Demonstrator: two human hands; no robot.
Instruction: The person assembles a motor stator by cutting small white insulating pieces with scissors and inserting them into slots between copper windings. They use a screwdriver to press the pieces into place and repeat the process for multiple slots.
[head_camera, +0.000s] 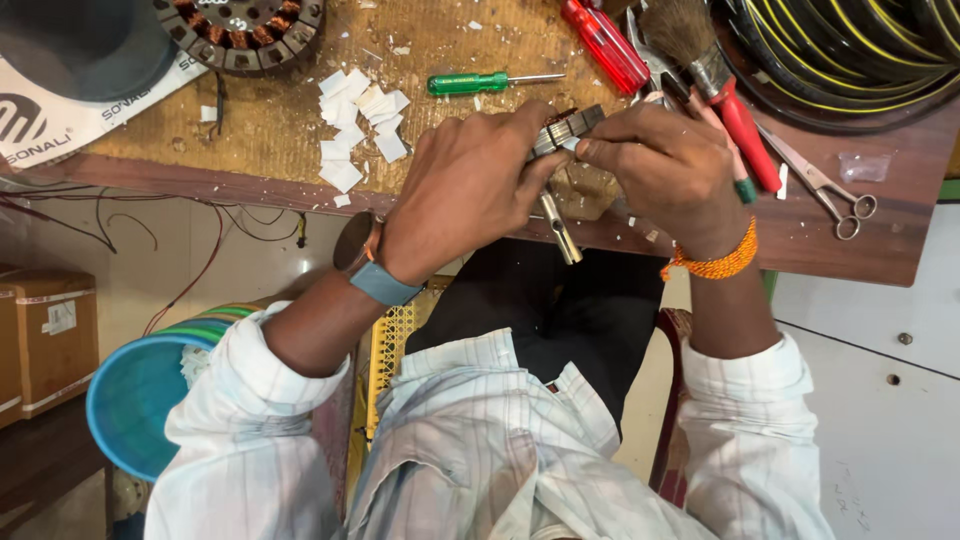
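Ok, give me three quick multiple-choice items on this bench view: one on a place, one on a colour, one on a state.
1. Where does the green-handled screwdriver lie?
A. on the bench beyond the hands
B. in the blue bucket
C. under the scissors

2. What colour is the brush handle?
A. yellow
B. red
C. black

3. How is the small metal part held?
A. lying loose on the bench
B. by the right hand alone
C. between the left hand and right hand

Answers: 1 A, it rests on the bench top past the knuckles. 2 B, the handle is plainly red. 3 C, fingers of both hands pinch it.
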